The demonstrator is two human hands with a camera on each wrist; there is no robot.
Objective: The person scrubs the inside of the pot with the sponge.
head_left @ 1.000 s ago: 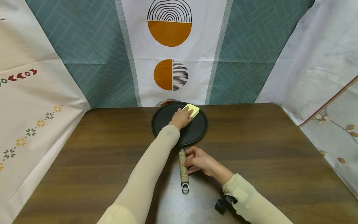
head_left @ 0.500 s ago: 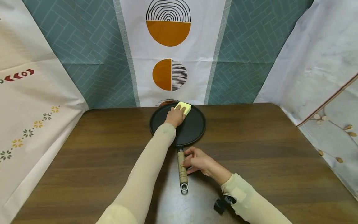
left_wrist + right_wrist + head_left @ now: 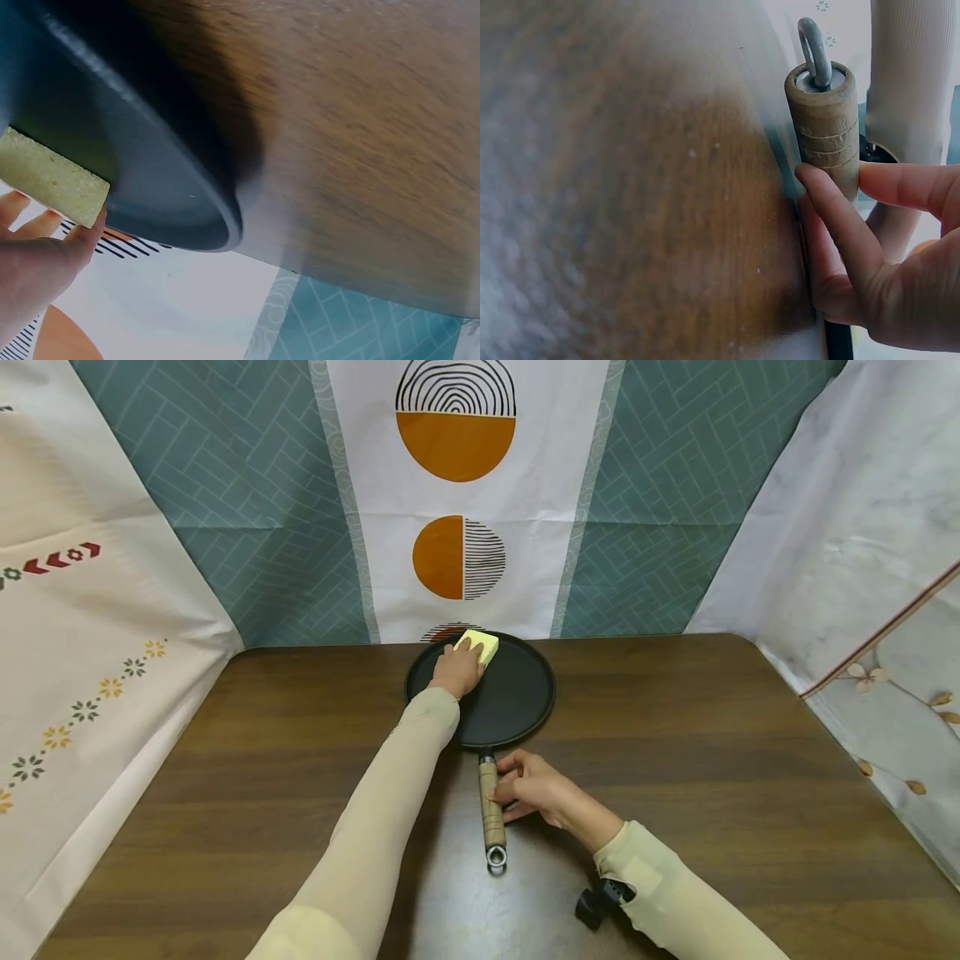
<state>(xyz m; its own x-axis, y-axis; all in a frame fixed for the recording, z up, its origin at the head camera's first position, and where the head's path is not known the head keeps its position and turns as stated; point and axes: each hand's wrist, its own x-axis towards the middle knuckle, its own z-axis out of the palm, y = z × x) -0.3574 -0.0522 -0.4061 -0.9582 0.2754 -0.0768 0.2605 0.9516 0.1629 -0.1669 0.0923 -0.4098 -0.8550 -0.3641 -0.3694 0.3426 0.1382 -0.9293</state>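
Observation:
A flat black pan [image 3: 510,693] lies on the table, its wooden handle [image 3: 491,810] pointing toward me with a metal ring at the end. My left hand [image 3: 457,671] grips a yellow sponge [image 3: 480,646] against the pan's surface near its far left rim. In the left wrist view the fingers and thumb hold the sponge [image 3: 52,176] by its edges, inside the raised rim. My right hand [image 3: 536,789] pinches the handle between thumb and fingers; the right wrist view shows the fingers along one side of the handle [image 3: 825,127] and the thumb on the other.
The brown wooden table [image 3: 675,760] ends at a back edge just behind the pan. Beyond it hangs a patterned cloth [image 3: 465,493], with pale cloths to the left and right. A black device [image 3: 600,902] is strapped at my right wrist.
My left hand has moved the sponge leftward across the pan, from the far right part to the far left. The right hand stays on the handle, and the pan keeps its place.

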